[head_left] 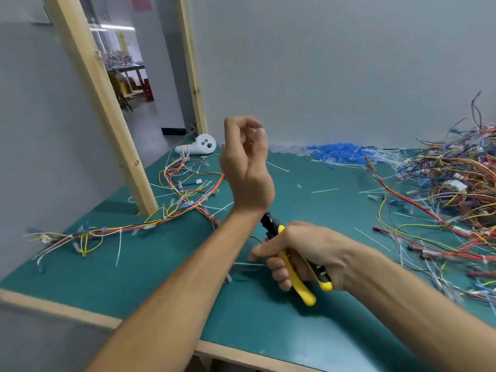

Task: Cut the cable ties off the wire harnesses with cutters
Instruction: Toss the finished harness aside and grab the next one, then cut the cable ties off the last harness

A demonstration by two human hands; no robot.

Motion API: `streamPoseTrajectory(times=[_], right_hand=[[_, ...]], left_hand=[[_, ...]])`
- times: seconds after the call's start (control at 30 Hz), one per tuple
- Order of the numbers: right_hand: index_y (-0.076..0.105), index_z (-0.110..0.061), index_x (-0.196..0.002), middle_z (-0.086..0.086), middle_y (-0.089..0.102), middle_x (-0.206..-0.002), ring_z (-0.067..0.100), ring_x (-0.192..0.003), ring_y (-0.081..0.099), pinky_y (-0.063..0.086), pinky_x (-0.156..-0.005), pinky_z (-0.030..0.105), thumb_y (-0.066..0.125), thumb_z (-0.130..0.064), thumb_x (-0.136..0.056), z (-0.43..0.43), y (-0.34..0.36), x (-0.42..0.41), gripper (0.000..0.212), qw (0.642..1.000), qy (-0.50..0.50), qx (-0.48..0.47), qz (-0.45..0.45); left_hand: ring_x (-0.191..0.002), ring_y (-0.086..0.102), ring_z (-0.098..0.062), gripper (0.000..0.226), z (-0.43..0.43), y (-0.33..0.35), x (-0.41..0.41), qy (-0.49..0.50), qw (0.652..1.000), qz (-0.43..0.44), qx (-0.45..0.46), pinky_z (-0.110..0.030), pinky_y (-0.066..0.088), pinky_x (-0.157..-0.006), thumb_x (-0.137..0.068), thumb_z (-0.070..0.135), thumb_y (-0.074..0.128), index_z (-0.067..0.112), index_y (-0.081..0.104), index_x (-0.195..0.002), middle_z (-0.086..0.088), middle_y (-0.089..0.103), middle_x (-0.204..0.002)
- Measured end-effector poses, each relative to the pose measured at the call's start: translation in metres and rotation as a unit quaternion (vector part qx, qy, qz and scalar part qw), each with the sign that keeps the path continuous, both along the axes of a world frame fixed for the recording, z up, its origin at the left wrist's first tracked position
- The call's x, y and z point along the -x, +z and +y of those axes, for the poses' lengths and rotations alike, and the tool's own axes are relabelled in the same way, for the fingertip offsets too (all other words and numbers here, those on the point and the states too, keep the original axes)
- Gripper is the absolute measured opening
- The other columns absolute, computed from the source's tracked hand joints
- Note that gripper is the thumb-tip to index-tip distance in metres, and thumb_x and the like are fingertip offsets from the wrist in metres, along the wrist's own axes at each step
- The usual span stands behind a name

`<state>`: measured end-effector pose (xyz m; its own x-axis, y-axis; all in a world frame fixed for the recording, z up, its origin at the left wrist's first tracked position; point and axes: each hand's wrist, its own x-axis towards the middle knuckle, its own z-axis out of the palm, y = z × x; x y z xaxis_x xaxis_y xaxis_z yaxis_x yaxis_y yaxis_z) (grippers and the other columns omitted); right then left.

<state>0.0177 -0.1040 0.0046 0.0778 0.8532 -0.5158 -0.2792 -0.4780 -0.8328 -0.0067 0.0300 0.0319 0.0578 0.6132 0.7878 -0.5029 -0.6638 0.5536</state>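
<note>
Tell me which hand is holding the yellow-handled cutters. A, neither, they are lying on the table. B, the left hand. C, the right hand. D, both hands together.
C: the right hand grips the yellow-handled cutters above the green table, while the left hand is raised apart from them, fingers loosely curled, with nothing visible in it.

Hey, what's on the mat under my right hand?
A white cable tie and a thin black wire stick out from under the right hand, which grips the yellow cutters. Whatever lies directly beneath the hand is covered.
</note>
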Motion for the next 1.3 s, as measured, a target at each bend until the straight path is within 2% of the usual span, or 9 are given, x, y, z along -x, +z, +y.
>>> streamPoseTrajectory(times=[0.27,0.47,0.57,0.67,0.73,0.9,1.03,1.13,1.3], right_hand=[[0.063,-0.003,-0.086,0.007,0.053,-0.063,0.018,-0.052,0.053,0.043,-0.047,0.028,0.056,-0.005,-0.102,-0.013,0.013,-0.034,0.018,0.988,-0.133,-0.081,-0.02],[0.06,-0.007,-0.089,0.003,0.051,-0.061,0.015,-0.05,0.052,0.043,-0.043,0.025,0.052,-0.006,-0.104,-0.042,0.036,-0.083,0.017,0.942,-0.29,-0.156,-0.065],[0.059,-0.01,-0.09,-0.001,0.052,-0.06,0.012,-0.05,0.051,0.043,-0.045,0.022,0.05,-0.009,-0.104,-0.061,0.046,-0.11,0.017,0.899,-0.38,-0.211,-0.062],[0.062,-0.01,-0.094,-0.002,0.053,-0.059,0.013,-0.052,0.05,0.043,-0.046,0.02,0.054,-0.01,-0.103,-0.075,0.047,-0.125,0.012,0.855,-0.448,-0.241,-0.105],[0.067,-0.008,-0.103,-0.002,0.055,-0.057,0.012,-0.05,0.051,0.043,-0.046,0.022,0.06,-0.007,-0.101,-0.08,0.041,-0.127,0.008,0.829,-0.47,-0.239,-0.186],[0.073,-0.02,-0.114,0.005,0.062,-0.064,0.013,-0.049,0.052,0.045,-0.052,0.029,0.07,-0.006,-0.094,-0.069,0.021,-0.11,0.025,0.763,-0.407,-0.255,-0.433],[0.076,-0.024,-0.105,-0.002,0.074,-0.081,0.029,-0.076,0.067,0.054,-0.069,0.039,0.076,-0.022,-0.089,-0.044,0.015,-0.095,0.017,0.716,-0.224,-0.164,-0.641],[0.069,-0.039,-0.121,-0.005,0.077,-0.095,0.036,-0.097,0.067,0.054,-0.073,0.042,0.072,-0.036,-0.089,-0.028,0.005,-0.082,0.032,0.681,-0.146,-0.097,-0.711],[0.064,-0.041,-0.126,0.001,0.075,-0.102,0.034,-0.099,0.067,0.048,-0.07,0.039,0.064,-0.046,-0.09,0.007,-0.014,-0.069,0.037,0.668,-0.057,-0.08,-0.738]], left_hand=[[-0.062,0.039,-0.022,0.008,-0.033,0.017,0.012,-0.043,0.997,0.027,-0.065,-0.037,0.034,-0.057,-0.093,-0.004,0.054,0.002,0.052,-0.099,-0.012,0.039,-0.069],[-0.056,0.046,-0.017,0.015,-0.049,0.043,0.02,-0.039,0.957,0.248,-0.144,-0.034,0.039,-0.053,-0.083,0.008,0.061,0.017,0.059,-0.095,0.002,0.05,-0.062],[-0.088,0.06,-0.019,0.025,-0.015,0.022,0.037,0.107,0.845,0.486,-0.193,-0.038,0.051,-0.072,-0.08,0.016,0.058,0.027,0.059,-0.102,0.007,0.061,-0.09],[-0.124,0.047,-0.032,0.042,0.029,-0.013,0.068,0.262,0.602,0.731,-0.185,-0.044,0.044,-0.093,-0.086,0.025,0.057,0.018,0.048,-0.127,-0.008,0.048,-0.128],[-0.124,0.052,-0.035,0.029,0.049,-0.028,0.083,0.282,0.564,0.759,-0.16,-0.045,0.047,-0.092,-0.095,0.023,0.052,0.015,0.051,-0.123,-0.011,0.054,-0.128],[-0.087,0.062,-0.03,0.015,0.077,-0.008,0.084,0.27,0.783,0.555,-0.078,-0.035,0.042,-0.067,-0.094,0.012,0.058,0.025,0.063,-0.091,-0.002,0.069,-0.092],[-0.056,0.056,-0.01,0.011,0.101,0.043,0.088,0.205,0.931,0.291,0.084,-0.026,0.044,-0.047,-0.1,0.013,0.055,0.02,0.062,-0.096,0.001,0.058,-0.072],[-0.05,0.044,-0.011,0.014,0.124,0.067,0.094,0.08,0.954,0.17,0.236,-0.018,0.029,-0.038,-0.107,0.018,0.051,0.014,0.052,-0.093,0.0,0.045,-0.068],[-0.048,0.036,-0.009,0.006,0.127,0.07,0.093,0.059,0.961,0.178,0.204,-0.02,0.024,-0.04,-0.106,0.009,0.05,0.01,0.051,-0.1,-0.003,0.043,-0.071]])
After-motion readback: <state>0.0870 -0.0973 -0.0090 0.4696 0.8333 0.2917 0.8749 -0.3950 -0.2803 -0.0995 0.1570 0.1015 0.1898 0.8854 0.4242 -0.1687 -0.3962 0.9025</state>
